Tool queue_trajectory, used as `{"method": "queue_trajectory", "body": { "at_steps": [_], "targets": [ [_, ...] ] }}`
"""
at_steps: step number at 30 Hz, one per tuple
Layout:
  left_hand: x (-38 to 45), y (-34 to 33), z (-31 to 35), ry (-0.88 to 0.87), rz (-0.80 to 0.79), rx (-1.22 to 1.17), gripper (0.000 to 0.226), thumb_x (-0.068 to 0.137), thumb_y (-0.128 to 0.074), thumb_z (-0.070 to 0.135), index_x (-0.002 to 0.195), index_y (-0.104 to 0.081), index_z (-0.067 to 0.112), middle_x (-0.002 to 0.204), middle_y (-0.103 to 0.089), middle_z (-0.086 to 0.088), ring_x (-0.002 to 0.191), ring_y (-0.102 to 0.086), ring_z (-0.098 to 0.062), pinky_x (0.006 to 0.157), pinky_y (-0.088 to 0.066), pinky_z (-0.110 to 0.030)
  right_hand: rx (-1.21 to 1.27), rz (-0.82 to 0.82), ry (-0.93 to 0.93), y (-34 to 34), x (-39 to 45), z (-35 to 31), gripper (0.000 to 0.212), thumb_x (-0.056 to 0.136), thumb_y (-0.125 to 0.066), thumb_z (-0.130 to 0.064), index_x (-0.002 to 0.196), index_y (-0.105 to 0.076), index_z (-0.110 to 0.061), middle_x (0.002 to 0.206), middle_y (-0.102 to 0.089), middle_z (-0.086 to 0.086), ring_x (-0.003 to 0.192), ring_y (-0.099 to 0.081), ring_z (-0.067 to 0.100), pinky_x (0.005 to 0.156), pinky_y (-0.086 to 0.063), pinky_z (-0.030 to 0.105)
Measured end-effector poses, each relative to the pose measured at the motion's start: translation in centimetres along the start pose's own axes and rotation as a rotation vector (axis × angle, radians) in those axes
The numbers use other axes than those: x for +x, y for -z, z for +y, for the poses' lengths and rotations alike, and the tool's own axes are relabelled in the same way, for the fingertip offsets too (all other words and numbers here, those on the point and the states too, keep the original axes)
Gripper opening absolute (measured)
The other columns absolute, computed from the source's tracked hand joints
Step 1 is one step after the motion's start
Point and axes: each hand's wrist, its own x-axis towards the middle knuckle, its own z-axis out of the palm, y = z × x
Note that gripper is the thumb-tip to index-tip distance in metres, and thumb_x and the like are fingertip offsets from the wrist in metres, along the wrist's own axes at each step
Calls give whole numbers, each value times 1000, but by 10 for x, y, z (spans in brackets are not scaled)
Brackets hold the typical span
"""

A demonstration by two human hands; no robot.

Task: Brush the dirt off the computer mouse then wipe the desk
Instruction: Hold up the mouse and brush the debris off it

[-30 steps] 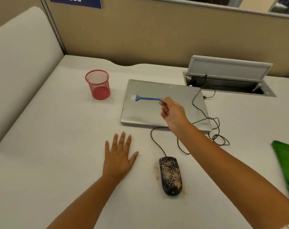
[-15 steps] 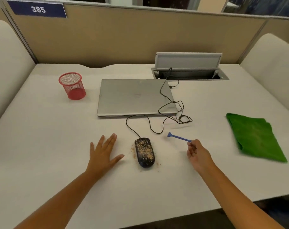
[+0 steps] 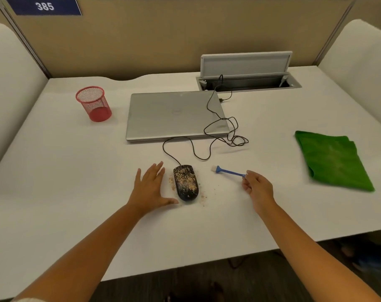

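Both hands are low over the white surface (image 3: 54,171), one on each side of the mouse (image 3: 186,182). Left hand (image 3: 150,188) lies flat with fingers spread and straight, palm down just left of the mouse, its thumb stretched toward the mouse's near end; whether the thumb tip touches it cannot be told. Right hand (image 3: 257,186) is curled, pinching the tail end of a small blue brush (image 3: 227,171) right of the mouse; the brush's pale head points toward the mouse but stays apart from it, and whether the head rests on the surface is unclear.

The mouse is black, speckled all over with tan dirt (image 3: 186,180), and more crumbs lie scattered on the surface close around it. Its cable (image 3: 207,131) loops away behind it, crosses the right corner of a closed grey laptop (image 3: 172,114) behind the mouse, and runs into an open cable hatch (image 3: 246,73) further back; the plug end inside is too dark to make out.

A folded green cloth (image 3: 331,160) lies well right of the mouse, slightly blurred. A red mesh cup (image 3: 93,104) stands well to the mouse's far left. Bare surface lies open between the mouse and the near edge, where both forearms cross it. Beige partition walls (image 3: 163,35) close the back, with a blue sign (image 3: 43,6) reading 385, cut off at the top. The dim floor below the near edge is hard to read.
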Motion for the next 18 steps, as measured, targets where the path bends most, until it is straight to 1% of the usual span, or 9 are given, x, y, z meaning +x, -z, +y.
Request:
{"method": "queue_trajectory", "body": {
  "at_steps": [3, 6, 8, 11, 13, 16, 18],
  "targets": [
    [6, -3, 3, -6, -39, -4, 141, 38, -6, 100, 146, -3, 10, 154, 11, -4, 140, 13, -18, 109, 12, -47, 38, -1, -6, 2, 2, 2, 17, 88, -58, -7, 104, -63, -6, 89, -63, 10, 75, -60, 17, 83, -52, 30],
    [12, -6, 7, -19, -78, -23, 142, 37, -10, 101, 146, 4, 11, 153, 17, -5, 139, 18, -20, 109, 13, -47, 50, 52, -17, 5, 3, 4, 18, 87, -60, -7, 104, -64, -2, 96, -64, 12, 79, -63, 17, 84, -53, 30],
    [15, -8, 9, -23, -95, -33, 142, 36, -11, 101, 145, 7, 12, 153, 19, -6, 138, 20, -20, 108, 13, -47, 41, 68, -11, 6, 5, 5, 16, 85, -62, -6, 100, -65, -1, 96, -65, 13, 76, -64, 16, 82, -53, 29],
    [18, -10, 15, -19, -106, -56, 145, 33, -10, 102, 145, 7, 12, 153, 17, -5, 138, 19, -20, 107, 15, -46, 24, 67, -5, 7, 6, 5, 10, 83, -63, -3, 93, -66, -3, 94, -66, 13, 72, -65, 14, 80, -54, 28],
    [19, -12, 19, -20, -103, -73, 146, 32, -10, 102, 145, 6, 11, 154, 14, -4, 139, 18, -19, 107, 15, -45, 6, 59, 7, 9, 6, 5, 7, 82, -65, -3, 89, -66, -5, 92, -66, 14, 70, -65, 15, 76, -56, 27],
    [19, -12, 21, -20, -90, -102, 146, 32, -12, 102, 145, 8, 11, 154, 13, -4, 139, 16, -17, 107, 15, -45, -6, 63, 23, 10, 6, 6, 5, 81, -67, -4, 83, -67, -9, 89, -68, 13, 68, -67, 14, 65, -57, 20],
    [18, -12, 23, -30, -64, -135, 144, 34, -14, 101, 144, 11, 13, 154, 11, -3, 139, 15, -17, 108, 14, -46, -9, 80, 28, 8, 6, 7, 6, 80, -68, -6, 81, -67, -11, 87, -69, 11, 67, -68, 14, 63, -56, 19]
  ]
}}
